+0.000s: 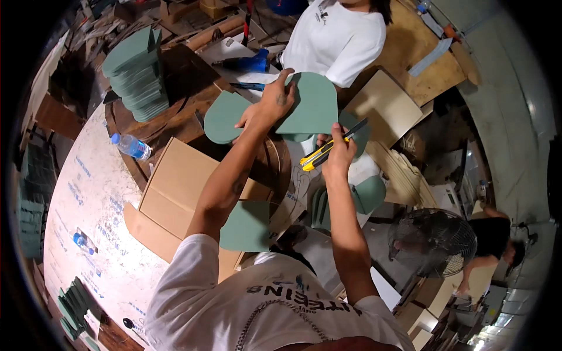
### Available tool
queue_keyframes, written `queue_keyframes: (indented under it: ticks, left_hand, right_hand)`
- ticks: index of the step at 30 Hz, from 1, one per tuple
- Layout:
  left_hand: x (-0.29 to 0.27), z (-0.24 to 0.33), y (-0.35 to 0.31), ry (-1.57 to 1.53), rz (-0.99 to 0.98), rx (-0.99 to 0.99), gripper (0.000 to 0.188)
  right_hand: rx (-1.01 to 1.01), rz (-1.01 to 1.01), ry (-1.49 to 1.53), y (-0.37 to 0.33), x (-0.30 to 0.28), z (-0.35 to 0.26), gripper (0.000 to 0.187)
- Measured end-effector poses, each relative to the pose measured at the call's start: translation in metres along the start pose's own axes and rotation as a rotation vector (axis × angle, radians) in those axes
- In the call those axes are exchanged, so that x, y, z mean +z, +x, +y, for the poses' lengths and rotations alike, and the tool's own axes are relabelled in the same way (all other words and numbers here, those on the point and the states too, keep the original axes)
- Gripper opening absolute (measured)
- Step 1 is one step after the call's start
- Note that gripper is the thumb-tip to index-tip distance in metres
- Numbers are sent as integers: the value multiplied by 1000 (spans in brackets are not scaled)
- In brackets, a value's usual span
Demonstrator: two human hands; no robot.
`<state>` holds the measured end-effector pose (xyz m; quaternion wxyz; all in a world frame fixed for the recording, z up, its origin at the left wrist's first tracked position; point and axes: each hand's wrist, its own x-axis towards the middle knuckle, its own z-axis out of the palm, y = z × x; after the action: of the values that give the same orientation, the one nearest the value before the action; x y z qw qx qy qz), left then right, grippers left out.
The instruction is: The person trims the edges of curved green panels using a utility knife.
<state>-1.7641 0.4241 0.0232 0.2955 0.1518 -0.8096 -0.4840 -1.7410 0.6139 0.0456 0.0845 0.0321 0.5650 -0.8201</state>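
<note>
My left hand (274,106) is closed on the left edge of a green panel (313,102) with a rounded top and a straight lower edge. Another rounded green panel (225,119) lies just left of that hand, near my wrist. A yellow and black utility knife (319,157) is gripped in my right hand (339,153), beside the lower right corner of the held panel. Part of one more green piece (358,137) shows behind the right hand. Below my forearms, a green panel (246,227) rests on cardboard.
A tall stack of green panels (137,76) stands at the far left, with a water bottle (130,146) nearer. An open cardboard box (175,187) lies left of my forearm. A person in a white shirt (333,38) is opposite. At right stands a black fan (433,243).
</note>
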Motion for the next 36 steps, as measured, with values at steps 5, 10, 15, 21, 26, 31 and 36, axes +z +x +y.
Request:
queue_keyframes:
  ticks: [5,10,15,21,26,31,36]
  left_hand:
    - [-2,-11,2,25,-66,-31,30]
    - [14,-57,3,-422,-13,-238,48]
    - [5,-16,6,-1416,-149,-620,69]
    - [-11,-27,16,-1409,-144,-584,43]
    - [-9,-43,40,-953,-95,-707,27]
    - [-3,-45,41,-643,-146,-664,28]
    - [-4,-40,29,-910,-161,-715,26]
  right_hand:
    - [-1,-11,-43,5,7,7,18]
    - [-254,-177,-390,-8,23,21,27]
    - [-1247,-305,-1131,12,-5,24,30]
    - [-1183,-426,-1251,10,-19,19,49]
    - [-1204,-459,-1355,9,-29,19,48]
    - [-1189,-463,-1371,6,-34,21,47]
    - [-914,-232,-898,8,-32,26,27]
